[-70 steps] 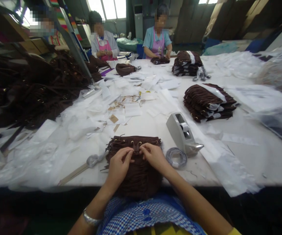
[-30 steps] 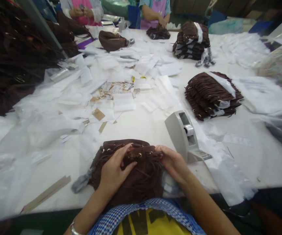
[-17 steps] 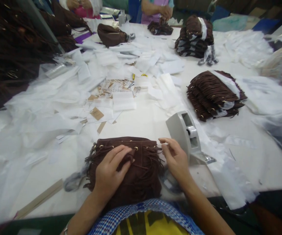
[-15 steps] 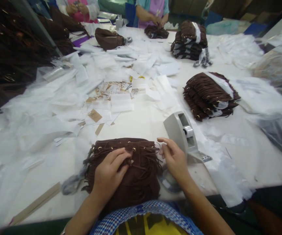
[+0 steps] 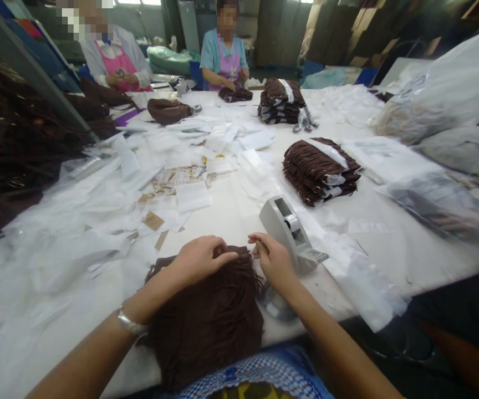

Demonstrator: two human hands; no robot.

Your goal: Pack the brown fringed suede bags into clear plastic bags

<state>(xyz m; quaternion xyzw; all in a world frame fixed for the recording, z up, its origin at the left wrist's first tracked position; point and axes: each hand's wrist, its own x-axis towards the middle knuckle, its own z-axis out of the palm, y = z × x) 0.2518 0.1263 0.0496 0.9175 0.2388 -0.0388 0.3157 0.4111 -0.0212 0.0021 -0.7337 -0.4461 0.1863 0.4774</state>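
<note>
White table [image 5: 231,219], bag [image 5: 210,316] under left grip [image 5: 202,257]

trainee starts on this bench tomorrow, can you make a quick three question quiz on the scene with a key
1. Multiple choice: which hand is nearer the tape dispenser?
A) left
B) right
C) both equally
2. True or false: from the wearer's view, the fringed brown bag lies left of the tape dispenser.
3. Fill in: the silver wristband is on the ____ arm.

Key:
1. B, the right hand
2. True
3. left
</note>
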